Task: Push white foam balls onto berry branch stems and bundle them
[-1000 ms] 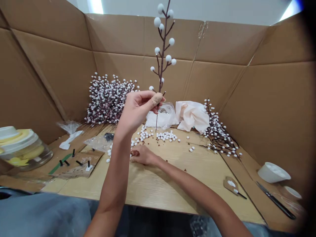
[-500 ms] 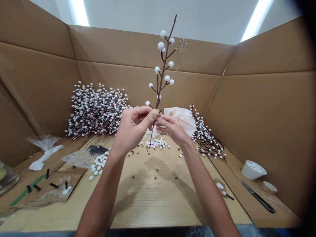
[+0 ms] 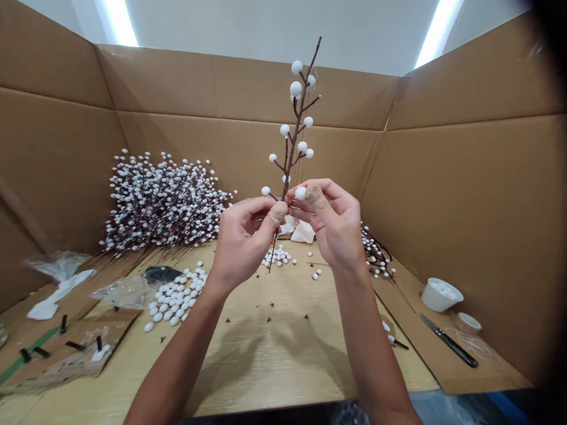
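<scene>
Upright in front of me stands a brown artificial berry branch point(image 3: 290, 154) with white berries on its twigs. My left hand point(image 3: 245, 239) pinches its stem low down, thumb in front. A white berry point(image 3: 300, 193) sits between the thumb and fingers of my right hand point(image 3: 339, 224), close to the stem and just right of my left thumb. Both thumbs wear tan wrapping. The top of the stem and one twig on the upper right carry no berry. The stem's thin lower end hangs below my left hand.
Finished-looking berry branches point(image 3: 162, 203) are heaped at the back left. Loose white berries point(image 3: 177, 298) lie on the table point(image 3: 266, 360). On the right are a white cup point(image 3: 442, 294), a knife point(image 3: 449, 342) and a tape roll point(image 3: 468, 323). Cardboard walls point(image 3: 248, 136) enclose the table.
My right hand has turned and risen slightly, and a white berry now shows in its fingers. My left hand still holds the branch. The view has shifted a little.
</scene>
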